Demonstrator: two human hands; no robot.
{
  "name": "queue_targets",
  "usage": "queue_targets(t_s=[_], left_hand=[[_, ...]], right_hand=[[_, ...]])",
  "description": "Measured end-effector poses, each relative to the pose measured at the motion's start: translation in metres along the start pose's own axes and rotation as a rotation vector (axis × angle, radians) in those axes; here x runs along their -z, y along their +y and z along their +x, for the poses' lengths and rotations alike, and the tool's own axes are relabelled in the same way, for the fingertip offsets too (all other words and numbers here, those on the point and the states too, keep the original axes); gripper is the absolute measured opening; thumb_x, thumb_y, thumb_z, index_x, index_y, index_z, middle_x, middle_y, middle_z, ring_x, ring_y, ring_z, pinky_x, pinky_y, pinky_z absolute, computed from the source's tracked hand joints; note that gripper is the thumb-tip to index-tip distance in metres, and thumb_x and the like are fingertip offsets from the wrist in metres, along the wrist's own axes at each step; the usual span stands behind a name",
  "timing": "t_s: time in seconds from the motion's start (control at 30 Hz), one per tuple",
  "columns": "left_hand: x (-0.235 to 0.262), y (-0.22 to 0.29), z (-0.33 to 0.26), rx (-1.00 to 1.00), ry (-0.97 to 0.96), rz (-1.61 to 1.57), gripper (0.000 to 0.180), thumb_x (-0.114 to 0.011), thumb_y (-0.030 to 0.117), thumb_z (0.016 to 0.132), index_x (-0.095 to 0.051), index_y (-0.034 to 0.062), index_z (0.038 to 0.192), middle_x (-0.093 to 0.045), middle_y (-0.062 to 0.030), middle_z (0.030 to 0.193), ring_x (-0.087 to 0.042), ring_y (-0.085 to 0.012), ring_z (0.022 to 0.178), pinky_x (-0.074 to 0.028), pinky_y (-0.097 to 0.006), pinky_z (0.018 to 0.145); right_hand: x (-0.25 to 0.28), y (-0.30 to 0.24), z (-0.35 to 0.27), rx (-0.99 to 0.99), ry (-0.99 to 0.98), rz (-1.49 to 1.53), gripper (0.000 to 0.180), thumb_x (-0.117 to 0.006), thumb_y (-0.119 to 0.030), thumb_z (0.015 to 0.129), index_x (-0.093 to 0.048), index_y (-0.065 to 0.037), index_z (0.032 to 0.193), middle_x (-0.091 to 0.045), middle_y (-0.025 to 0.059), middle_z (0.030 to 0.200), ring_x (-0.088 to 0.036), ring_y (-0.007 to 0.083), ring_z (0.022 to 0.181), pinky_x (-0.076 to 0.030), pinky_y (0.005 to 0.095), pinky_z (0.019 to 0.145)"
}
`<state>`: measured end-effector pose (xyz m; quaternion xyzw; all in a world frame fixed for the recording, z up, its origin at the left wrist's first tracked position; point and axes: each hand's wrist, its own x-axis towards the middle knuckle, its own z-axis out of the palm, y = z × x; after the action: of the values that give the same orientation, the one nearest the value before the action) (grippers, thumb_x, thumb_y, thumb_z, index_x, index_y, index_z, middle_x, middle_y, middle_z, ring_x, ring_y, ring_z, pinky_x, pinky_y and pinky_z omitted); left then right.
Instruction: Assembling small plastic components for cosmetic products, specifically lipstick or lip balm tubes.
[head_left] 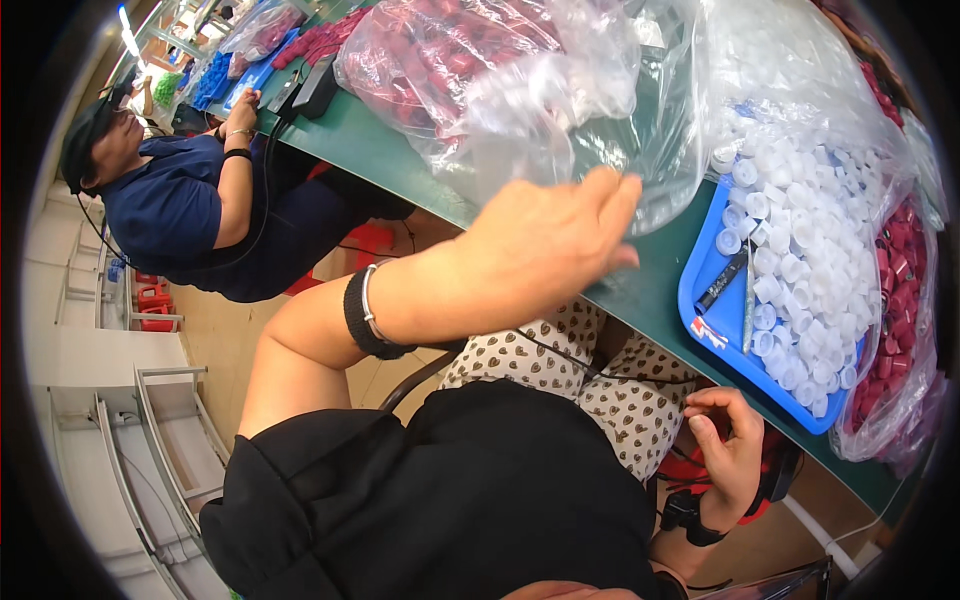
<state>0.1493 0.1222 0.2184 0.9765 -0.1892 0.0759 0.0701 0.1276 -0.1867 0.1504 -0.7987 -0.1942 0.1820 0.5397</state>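
Observation:
My left hand (545,240) is raised over the near edge of the green table (385,140). Its fingers stretch to the right with the thumb apart, and nothing shows in them. Just beyond it lies a clear plastic bag (655,130), beside a bag of dark red plastic pieces (450,65). Low by the table edge, my right hand (732,450) has loosely curled fingers, a gap before the thumb, and no visible object. The blue tray (690,285) nearest it holds many small white plastic caps (800,250), a black marker-like pen (722,280) and a thin slender tool (748,300).
A large clear bag of white pieces (780,70) stands behind the tray. Along its right side is another bag of dark red pieces (900,300). A co-worker in dark blue (185,190) sits at the left, near a black device (316,88) on the table.

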Motion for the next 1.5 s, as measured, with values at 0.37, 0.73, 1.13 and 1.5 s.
queue_targets(t_s=[0.37, 0.73, 1.13, 1.5], left_hand=[[0.043, -0.049, 0.024, -0.262, 0.720, 0.575, 0.023, -0.065, 0.015, 0.071, -0.056, 0.0030, 0.088, -0.062, -0.0097, 0.087, -0.060, -0.0278, 0.085, -0.047, -0.039, 0.068], [-0.014, -0.083, -0.003, 0.410, 0.126, -0.078, 0.022, -0.069, 0.020, 0.079, -0.061, 0.0052, 0.092, -0.063, -0.0115, 0.079, -0.064, -0.0262, 0.072, -0.049, -0.037, 0.062], [0.056, -0.091, -0.021, 0.043, 1.300, 0.744, 0.034, -0.070, 0.009, 0.075, -0.059, 0.0004, 0.107, -0.060, -0.0108, 0.094, -0.056, -0.0244, 0.084, -0.046, -0.034, 0.075], [-0.075, -0.029, 0.003, -0.007, 0.215, -0.069, 0.045, -0.069, 0.023, 0.081, -0.054, 0.0052, 0.119, -0.053, -0.0181, 0.121, -0.050, -0.0358, 0.113, -0.039, -0.045, 0.096]], right_hand=[[-0.007, -0.009, 0.002, -0.002, -0.047, -0.079, 0.015, -0.064, 0.002, 0.075, -0.060, 0.004, 0.090, -0.063, 0.0100, 0.080, -0.059, 0.0152, 0.070, -0.046, 0.0252, 0.064], [-0.007, -0.002, -0.005, 0.005, -0.044, -0.091, 0.015, -0.064, 0.000, 0.077, -0.059, 0.004, 0.091, -0.063, 0.0110, 0.084, -0.060, 0.0157, 0.072, -0.047, 0.0256, 0.067], [-0.013, -0.006, -0.007, -0.003, -0.036, -0.144, 0.015, -0.064, 0.001, 0.078, -0.059, 0.004, 0.091, -0.061, 0.0094, 0.080, -0.059, 0.0150, 0.067, -0.046, 0.0250, 0.063], [-0.010, -0.003, -0.023, 0.053, 0.023, -0.142, 0.014, -0.064, 0.000, 0.078, -0.059, 0.004, 0.090, -0.063, 0.0110, 0.081, -0.061, 0.0177, 0.071, -0.047, 0.0269, 0.066]])
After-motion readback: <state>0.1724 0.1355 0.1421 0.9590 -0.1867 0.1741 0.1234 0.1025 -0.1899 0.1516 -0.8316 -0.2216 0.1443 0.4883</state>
